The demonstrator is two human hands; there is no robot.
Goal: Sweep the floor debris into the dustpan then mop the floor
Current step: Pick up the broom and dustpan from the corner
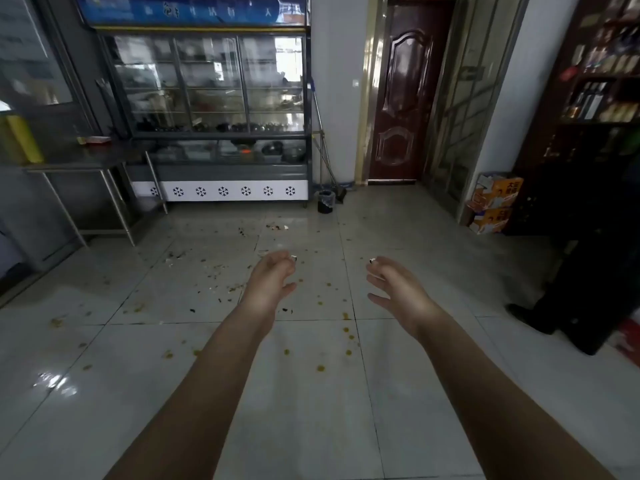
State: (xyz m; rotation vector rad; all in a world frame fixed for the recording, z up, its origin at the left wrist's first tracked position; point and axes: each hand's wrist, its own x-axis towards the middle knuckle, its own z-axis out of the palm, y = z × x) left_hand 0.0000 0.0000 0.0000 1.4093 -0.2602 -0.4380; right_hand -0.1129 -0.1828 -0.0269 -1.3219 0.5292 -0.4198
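Scattered debris (211, 271) lies on the pale tiled floor (311, 393): dark scraps, yellow-orange spots and white bits, mostly left of and beyond my hands. My left hand (272, 278) and my right hand (394, 285) are stretched out in front of me above the floor, fingers loosely curled, holding nothing. Long-handled cleaning tools (323, 143), seemingly a broom and a mop, lean in the corner against the white wall. Their heads rest on the floor beside a small black bin (325, 201). No dustpan can be told apart for sure.
A glass display fridge (214, 109) stands at the back, a steel table (86, 161) to its left. A dark red door (405, 91) is shut at the back right. Cardboard boxes (491, 202) and dark shelves line the right, where a person in black (581, 289) stands.
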